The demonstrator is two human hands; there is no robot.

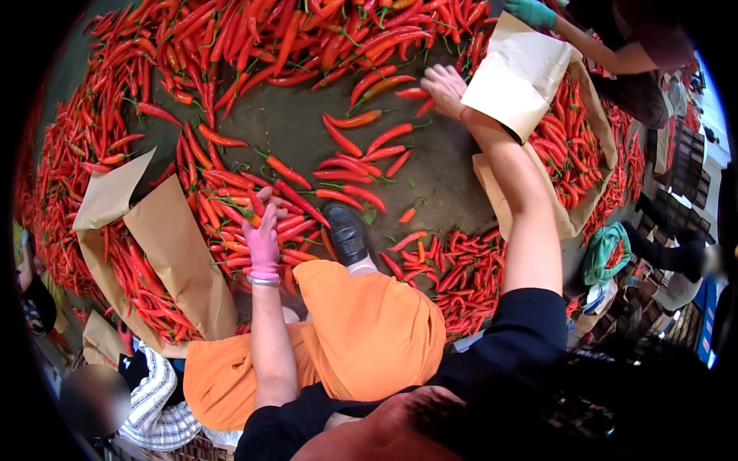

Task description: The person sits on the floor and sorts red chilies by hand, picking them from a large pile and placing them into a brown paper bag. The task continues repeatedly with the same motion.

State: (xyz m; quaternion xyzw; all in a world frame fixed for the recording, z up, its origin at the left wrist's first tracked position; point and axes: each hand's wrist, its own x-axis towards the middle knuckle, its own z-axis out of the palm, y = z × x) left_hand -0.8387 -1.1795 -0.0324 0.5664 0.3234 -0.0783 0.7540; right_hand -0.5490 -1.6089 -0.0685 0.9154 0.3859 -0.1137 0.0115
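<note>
My left hand (264, 239), in a pink glove with a metal bangle at the wrist, is bent over a heap of red chili peppers (233, 178). Its fingers are partly curled among the peppers; whether they grip one is unclear. My bare right hand (445, 89) reaches far forward beside the folded flap of a brown paper bag (516, 72). The fingers curl down next to a red chili pepper (411, 93) on the floor, and their tips are hidden. Chili peppers fill this bag. At left, another open paper bag (184, 259) also holds red chilies.
A large bank of chilies (242, 34) curves around the front and left. Smaller ones lie in a pile (467, 276) at right. My black shoe (346, 230) stands on the dark floor (288, 115) among loose peppers. A co-worker's green-gloved hand (530, 11) is beyond the right bag.
</note>
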